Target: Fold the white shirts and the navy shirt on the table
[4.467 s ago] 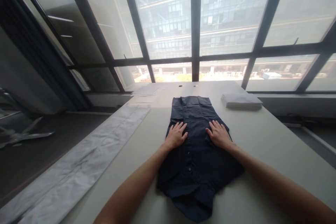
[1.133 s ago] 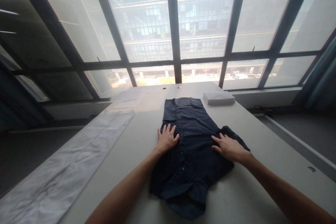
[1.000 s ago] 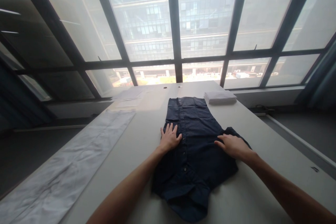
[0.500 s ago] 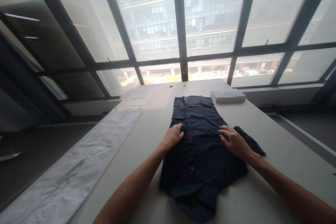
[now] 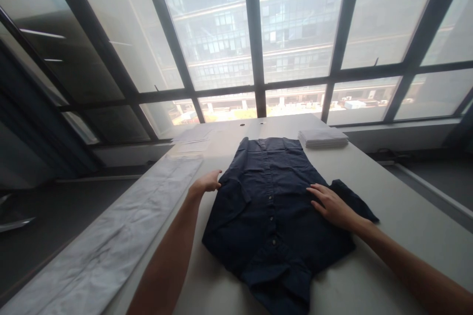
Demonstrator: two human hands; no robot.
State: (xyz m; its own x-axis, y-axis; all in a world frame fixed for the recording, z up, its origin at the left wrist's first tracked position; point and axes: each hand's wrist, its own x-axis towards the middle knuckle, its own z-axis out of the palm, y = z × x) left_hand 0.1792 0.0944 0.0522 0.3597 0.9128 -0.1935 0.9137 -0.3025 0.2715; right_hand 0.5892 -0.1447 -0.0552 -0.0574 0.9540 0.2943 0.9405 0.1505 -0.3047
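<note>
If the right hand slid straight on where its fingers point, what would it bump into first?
Probably the button strip down the dark shirt; how high the right hand sits is unclear.

Your white table (image 5: 384,236) runs from the bottom of the frame up to its centre. On it lie the dark shirt (image 5: 288,187) in the middle, a grey cloth (image 5: 121,226) at lower left, papers (image 5: 194,139) left of centre, and a folded stack (image 5: 322,138) right of centre.
</note>
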